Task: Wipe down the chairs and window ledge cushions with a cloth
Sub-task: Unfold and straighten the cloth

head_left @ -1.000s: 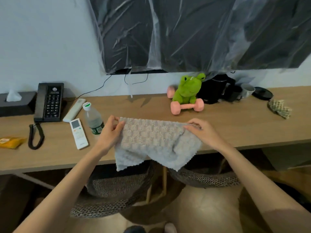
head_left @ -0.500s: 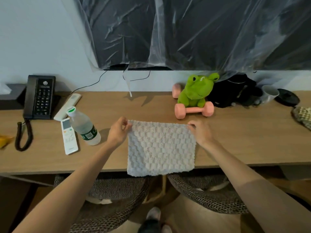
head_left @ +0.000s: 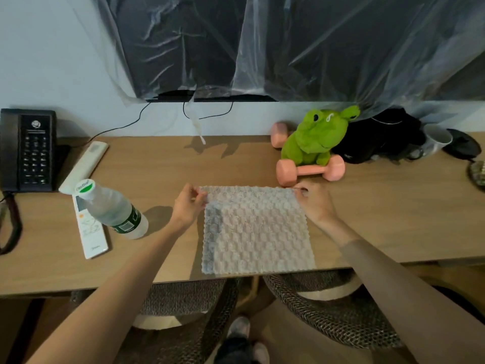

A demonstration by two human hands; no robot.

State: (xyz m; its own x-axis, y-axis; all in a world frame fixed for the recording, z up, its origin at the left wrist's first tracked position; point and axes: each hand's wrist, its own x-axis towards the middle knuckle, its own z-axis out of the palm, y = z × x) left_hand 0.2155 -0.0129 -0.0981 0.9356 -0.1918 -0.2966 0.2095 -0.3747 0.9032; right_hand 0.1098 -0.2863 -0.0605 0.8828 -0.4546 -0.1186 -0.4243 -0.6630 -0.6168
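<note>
A pale grey waffle-textured cloth [head_left: 258,231] lies spread flat on the wooden desk [head_left: 393,214], its near edge at the desk's front edge. My left hand [head_left: 189,203] pinches its far left corner. My right hand [head_left: 313,202] pinches its far right corner. Two woven chairs sit tucked under the desk: the left chair [head_left: 181,306] below my left forearm, the right chair [head_left: 330,308] below my right forearm, both partly hidden by the desk top.
A water bottle [head_left: 111,208] lies across a white remote [head_left: 90,232] left of the cloth, with a second remote [head_left: 84,166] and a black phone [head_left: 27,151] beyond. A green frog plush [head_left: 317,137] sits on pink dumbbells [head_left: 311,170]; mug [head_left: 437,139] and dark items at right.
The cloth, held crumpled in the air a second ago, was stretched out and laid flat on the desk. Both hands moved forward and down with its top corners.
</note>
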